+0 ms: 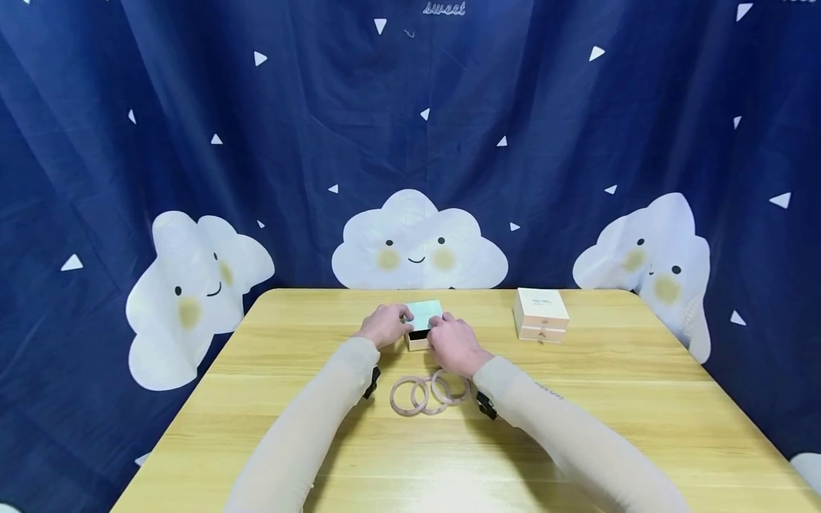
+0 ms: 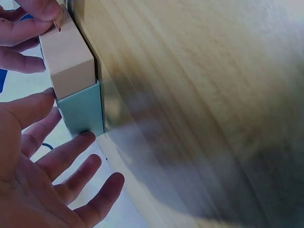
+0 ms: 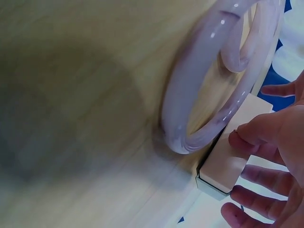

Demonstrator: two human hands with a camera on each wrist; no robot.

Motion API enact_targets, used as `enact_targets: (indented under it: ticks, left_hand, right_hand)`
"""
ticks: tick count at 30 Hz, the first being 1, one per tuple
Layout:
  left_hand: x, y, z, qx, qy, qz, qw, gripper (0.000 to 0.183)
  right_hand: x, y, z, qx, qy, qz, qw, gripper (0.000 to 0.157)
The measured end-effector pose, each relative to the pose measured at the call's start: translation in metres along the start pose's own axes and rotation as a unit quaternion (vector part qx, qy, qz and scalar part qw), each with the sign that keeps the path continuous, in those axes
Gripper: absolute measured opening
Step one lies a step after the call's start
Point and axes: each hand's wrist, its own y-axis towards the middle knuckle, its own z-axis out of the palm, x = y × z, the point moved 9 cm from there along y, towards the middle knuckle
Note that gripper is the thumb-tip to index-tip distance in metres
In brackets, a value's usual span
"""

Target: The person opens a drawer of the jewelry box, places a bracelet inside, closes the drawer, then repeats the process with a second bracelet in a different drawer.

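Observation:
A small mint-green box (image 1: 424, 312) lies toward the back of the table, its pale pink drawer (image 1: 418, 343) partly pulled out and dark inside. My left hand (image 1: 385, 325) holds the green outer part (image 2: 81, 111) from the left, with thumb and a finger against its sides. On the drawer's front, my right hand (image 1: 454, 346) pinches a small pull tab (image 2: 58, 23) between thumb and finger. Its remaining fingers spread beside the box. Three pale pinkish bangles, among them a left one (image 1: 409, 396) and a right one (image 1: 450, 387), overlap on the table nearer the person.
A second white and pink box (image 1: 541, 315) stands closed at the back right, with a small tab on its front. The wooden table (image 1: 308, 342) ends at a dark blue curtain (image 1: 423, 157) printed with clouds. Dark straps (image 1: 485, 405) circle both wrists.

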Motion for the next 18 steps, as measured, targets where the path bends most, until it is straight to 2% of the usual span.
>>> enact_targets:
  ticks: [9, 18]
  left_hand:
    - [0.0039, -0.0004, 0.0009, -0.001, -0.002, -0.007, 1.0000, 0.027]
    - [0.0013, 0.0020, -0.0009, -0.005, 0.001, -0.005, 1.0000, 0.025]
  right_hand:
    - [0.0028, 0.0011, 0.0023, 0.002, 0.000, -0.009, 1.000, 0.012]
    - [0.0011, 0.0030, 0.0026, 0.006, 0.002, -0.005, 1.000, 0.013]
